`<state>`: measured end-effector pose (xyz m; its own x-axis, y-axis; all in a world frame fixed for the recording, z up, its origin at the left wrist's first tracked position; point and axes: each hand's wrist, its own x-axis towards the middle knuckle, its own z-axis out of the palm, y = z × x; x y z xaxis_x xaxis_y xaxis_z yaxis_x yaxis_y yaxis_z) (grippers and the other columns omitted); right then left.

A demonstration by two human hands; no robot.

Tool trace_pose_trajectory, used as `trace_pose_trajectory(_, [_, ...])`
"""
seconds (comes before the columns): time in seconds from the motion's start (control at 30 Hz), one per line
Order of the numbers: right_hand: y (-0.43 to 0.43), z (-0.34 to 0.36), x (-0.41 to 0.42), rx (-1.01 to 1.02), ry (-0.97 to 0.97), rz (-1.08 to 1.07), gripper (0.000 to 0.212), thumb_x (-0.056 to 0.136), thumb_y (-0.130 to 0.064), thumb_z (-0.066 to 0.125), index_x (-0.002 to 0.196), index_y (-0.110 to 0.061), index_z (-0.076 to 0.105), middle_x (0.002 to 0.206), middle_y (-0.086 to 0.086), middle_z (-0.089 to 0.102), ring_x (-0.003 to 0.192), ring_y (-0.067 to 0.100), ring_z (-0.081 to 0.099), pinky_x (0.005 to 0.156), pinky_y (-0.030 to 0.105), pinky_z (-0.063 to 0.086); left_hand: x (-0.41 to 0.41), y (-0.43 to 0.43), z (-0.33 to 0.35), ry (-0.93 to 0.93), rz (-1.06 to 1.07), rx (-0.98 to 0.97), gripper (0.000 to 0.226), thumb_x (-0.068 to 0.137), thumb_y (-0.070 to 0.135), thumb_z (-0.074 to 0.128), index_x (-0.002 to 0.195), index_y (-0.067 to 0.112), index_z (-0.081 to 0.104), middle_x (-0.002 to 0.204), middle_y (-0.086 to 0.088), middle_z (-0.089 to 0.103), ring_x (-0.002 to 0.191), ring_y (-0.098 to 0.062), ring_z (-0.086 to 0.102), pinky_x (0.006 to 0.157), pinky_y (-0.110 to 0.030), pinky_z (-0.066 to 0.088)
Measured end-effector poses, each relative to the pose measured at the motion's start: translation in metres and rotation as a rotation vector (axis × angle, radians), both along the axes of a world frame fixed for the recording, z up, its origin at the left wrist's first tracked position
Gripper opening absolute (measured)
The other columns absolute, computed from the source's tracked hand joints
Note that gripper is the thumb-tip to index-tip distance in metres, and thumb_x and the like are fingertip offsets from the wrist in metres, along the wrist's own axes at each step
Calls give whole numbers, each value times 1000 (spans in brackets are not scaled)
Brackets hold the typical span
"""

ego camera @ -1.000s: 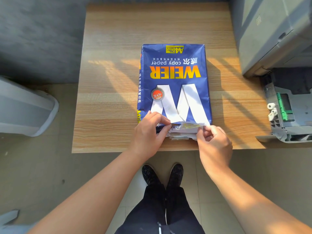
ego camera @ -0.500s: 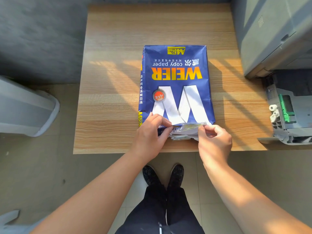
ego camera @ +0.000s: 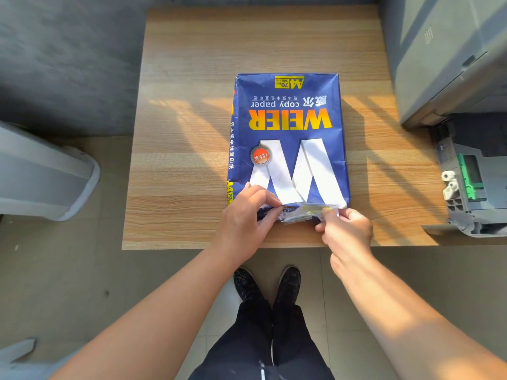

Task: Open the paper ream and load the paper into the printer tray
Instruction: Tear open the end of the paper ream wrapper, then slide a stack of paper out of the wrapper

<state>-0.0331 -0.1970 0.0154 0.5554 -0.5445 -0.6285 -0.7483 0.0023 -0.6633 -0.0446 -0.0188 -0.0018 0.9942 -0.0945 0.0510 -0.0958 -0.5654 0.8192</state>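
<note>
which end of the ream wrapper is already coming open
The near end of the paper ream, where the left hand and right hand pinch loose, crumpled flaps. The far end is flat and sealed.

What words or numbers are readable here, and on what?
All on the blue paper ream wrapper, upside down to the camera:
"WEIER", large orange letters.
"copy paper", white.
"A4", "70", "500" on the yellow tag.
Giant white "W".
Chinese lines, round orange seal, torn flap print: too small to read.
Grey printer: no readable text.
</note>
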Motion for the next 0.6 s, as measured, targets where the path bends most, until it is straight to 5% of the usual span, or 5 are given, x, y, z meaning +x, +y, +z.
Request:
trace_pose_trajectory(0.17, [-7, 7, 7, 241, -10, 47, 17, 94, 9, 50, 87, -4, 59, 74, 14, 58, 42, 11, 44, 32, 17, 25, -5, 13, -7, -77, -40, 133, 8, 89, 13, 77, 95, 11, 72, 98, 1, 68, 96, -18, 65, 111, -42, 45])
trace_pose_trajectory(0.3, [-10, 10, 3, 356, -74, 5, 23, 95, 12, 43, 85, -8, 51, 76, 11, 58, 33, 6, 40, 33, 18, 19, -8, 26, -5, -73, -9, 106, 10, 86, 16, 81, 93, 10, 76, 98, -1, 70, 97, -17, 66, 99, -27, 49])
trace_pose_trajectory(0.6, [-38, 27, -12, 463, -47, 132, 22, 99, 7, 46, 110, 2, 64, 105, 12, 71, 46, 10, 34, 40, 20, 18, 1, 34, -1, -21, 9, 94, 9, 85, 24, 82, 86, 16, 79, 90, 2, 70, 92, -12, 66, 83, -25, 50])
